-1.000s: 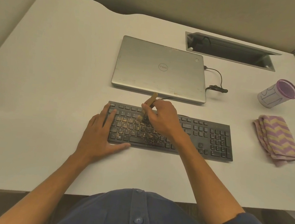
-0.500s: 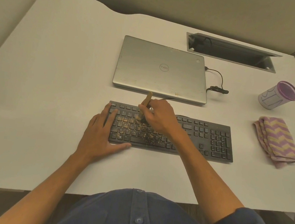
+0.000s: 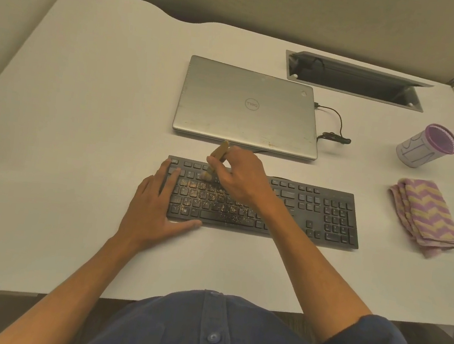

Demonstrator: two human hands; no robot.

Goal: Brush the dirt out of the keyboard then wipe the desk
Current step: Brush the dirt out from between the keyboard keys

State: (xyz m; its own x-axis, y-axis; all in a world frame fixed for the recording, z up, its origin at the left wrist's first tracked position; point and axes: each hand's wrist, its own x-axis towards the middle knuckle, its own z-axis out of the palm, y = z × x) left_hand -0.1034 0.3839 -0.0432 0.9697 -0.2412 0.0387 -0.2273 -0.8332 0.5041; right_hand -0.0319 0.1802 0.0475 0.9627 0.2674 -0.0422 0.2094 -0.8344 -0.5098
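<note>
A black keyboard (image 3: 323, 212) lies on the white desk (image 3: 82, 125), its left half speckled with brownish dirt. My right hand (image 3: 242, 176) grips a small wooden-handled brush (image 3: 217, 157), bristles down on the upper left key rows. My left hand (image 3: 156, 206) rests flat with straight fingers on the keyboard's left end, thumb along its front edge. A folded purple-and-yellow zigzag cloth (image 3: 426, 216) lies to the right of the keyboard.
A closed silver laptop (image 3: 245, 105) sits just behind the keyboard with a black cable (image 3: 337, 128) at its right side. A purple-rimmed cup (image 3: 429, 146) stands at the right. A grey cable tray opening (image 3: 354, 79) is at the back right.
My right hand with the brush has moved leftward and a little toward the back across the upper key rows. My left hand has stayed in place.
</note>
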